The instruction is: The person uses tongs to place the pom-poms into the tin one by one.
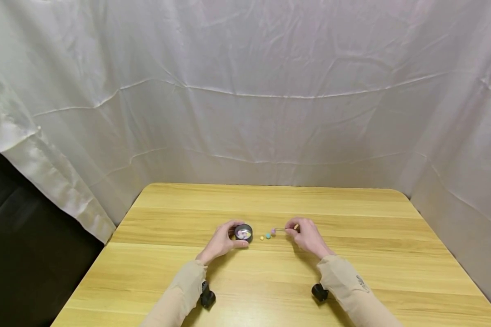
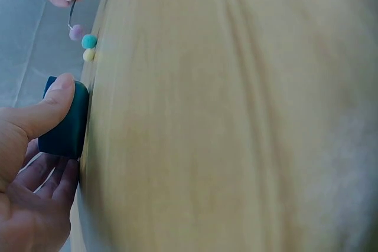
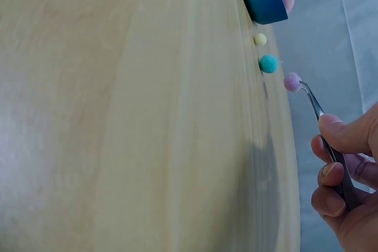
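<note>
My left hand (image 1: 221, 242) holds a small dark round bowl (image 1: 243, 239) on the table, thumb on the near side and fingers round the back. Pink and yellow pom-poms (image 1: 243, 234) show inside it. In my right hand (image 1: 308, 236) are bent-tip metal tweezers (image 3: 319, 109), gripped between thumb and fingers. A lilac pom-pom (image 3: 293, 82) sits at their tips, seemingly lifted off the wood. Between the bowl and the tweezers lie a teal pom-pom (image 3: 268, 64) and a smaller yellow pom-pom (image 3: 260, 39).
The wooden table (image 1: 262, 290) has rounded far corners. Pale curtains (image 1: 270, 127) hang behind it and at both sides. A black surface (image 1: 24, 236) shows at the left. Black wrist cameras (image 1: 207, 297) are strapped below the beige sleeves (image 1: 184, 284).
</note>
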The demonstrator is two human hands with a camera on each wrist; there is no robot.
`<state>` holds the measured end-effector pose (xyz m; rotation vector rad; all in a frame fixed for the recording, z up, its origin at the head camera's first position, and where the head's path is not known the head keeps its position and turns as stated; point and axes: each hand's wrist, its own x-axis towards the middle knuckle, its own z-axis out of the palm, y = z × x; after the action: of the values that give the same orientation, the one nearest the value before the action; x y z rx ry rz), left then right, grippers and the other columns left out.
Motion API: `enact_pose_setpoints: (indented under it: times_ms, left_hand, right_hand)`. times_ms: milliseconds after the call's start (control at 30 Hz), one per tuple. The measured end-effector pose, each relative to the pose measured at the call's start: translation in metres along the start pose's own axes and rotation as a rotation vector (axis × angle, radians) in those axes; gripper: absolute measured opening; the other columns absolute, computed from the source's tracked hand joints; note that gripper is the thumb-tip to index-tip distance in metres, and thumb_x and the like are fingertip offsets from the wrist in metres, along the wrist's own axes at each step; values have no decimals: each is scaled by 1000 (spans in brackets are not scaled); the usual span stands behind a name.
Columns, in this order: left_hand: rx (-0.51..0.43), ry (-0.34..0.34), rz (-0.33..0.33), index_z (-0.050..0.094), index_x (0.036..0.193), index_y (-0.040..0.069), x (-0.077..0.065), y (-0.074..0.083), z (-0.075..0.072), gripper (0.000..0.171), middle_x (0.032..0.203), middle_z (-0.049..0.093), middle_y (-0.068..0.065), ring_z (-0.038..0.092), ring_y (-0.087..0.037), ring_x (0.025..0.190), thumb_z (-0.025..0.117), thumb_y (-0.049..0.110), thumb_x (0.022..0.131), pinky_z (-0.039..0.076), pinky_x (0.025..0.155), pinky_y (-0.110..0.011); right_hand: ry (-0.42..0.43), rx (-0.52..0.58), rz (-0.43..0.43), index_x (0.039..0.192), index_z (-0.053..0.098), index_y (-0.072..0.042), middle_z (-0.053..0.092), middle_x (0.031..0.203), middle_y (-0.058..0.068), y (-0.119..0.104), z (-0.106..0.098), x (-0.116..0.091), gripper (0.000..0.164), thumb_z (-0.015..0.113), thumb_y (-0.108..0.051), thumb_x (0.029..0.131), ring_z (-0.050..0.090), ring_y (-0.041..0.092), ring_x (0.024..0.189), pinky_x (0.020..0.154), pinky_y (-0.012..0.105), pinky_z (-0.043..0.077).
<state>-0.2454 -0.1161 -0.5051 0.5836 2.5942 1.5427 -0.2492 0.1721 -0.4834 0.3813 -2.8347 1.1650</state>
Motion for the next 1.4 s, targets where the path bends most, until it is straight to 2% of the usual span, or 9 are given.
enact_pose_setpoints:
  times_ms: [367,600,733,900,1233,1400]
  left_hand:
    - [14,-2,2,57,134,-2,0,1,0,61,128,64,-24,64,-40,119,84,14,82,54,102,-51]
    - [10,-2,-4,57,134,-1,-1,1,0,61,128,65,-23,64,-40,119,84,13,82,53,103,-51]
    - [4,-4,4,57,134,-2,-1,1,0,60,128,65,-23,64,-41,119,84,13,82,53,104,-52]
    - [-4,-7,4,56,133,-2,0,1,0,60,128,65,-23,64,-41,120,83,12,82,52,104,-53]
    - [-12,0,-6,58,133,1,2,-1,1,57,129,65,-22,64,-40,120,83,12,83,53,103,-52]
    - [-22,0,-5,58,133,0,2,-1,1,57,128,65,-23,64,-40,120,83,10,82,53,104,-52]
  right_hand:
    - [31,10,-56,92,72,-8,72,90,6,-13,2,0,5,69,-5,93,60,10,72,62,21,50]
    - [72,16,-109,89,72,-6,71,86,5,-24,12,3,6,69,-4,93,56,11,68,60,23,48]
    - [88,7,-116,87,73,-8,72,87,4,-32,18,7,6,72,-4,91,59,9,71,64,24,52]
    - [63,16,-96,87,74,-10,73,89,4,-42,22,11,5,72,-7,92,61,10,73,66,23,52]
    - [28,27,-146,90,74,-4,74,90,5,-49,33,16,5,72,-8,92,60,7,73,65,20,51]
    - [13,52,-145,92,74,-6,74,92,6,-53,35,16,3,71,-6,92,62,8,74,64,20,53]
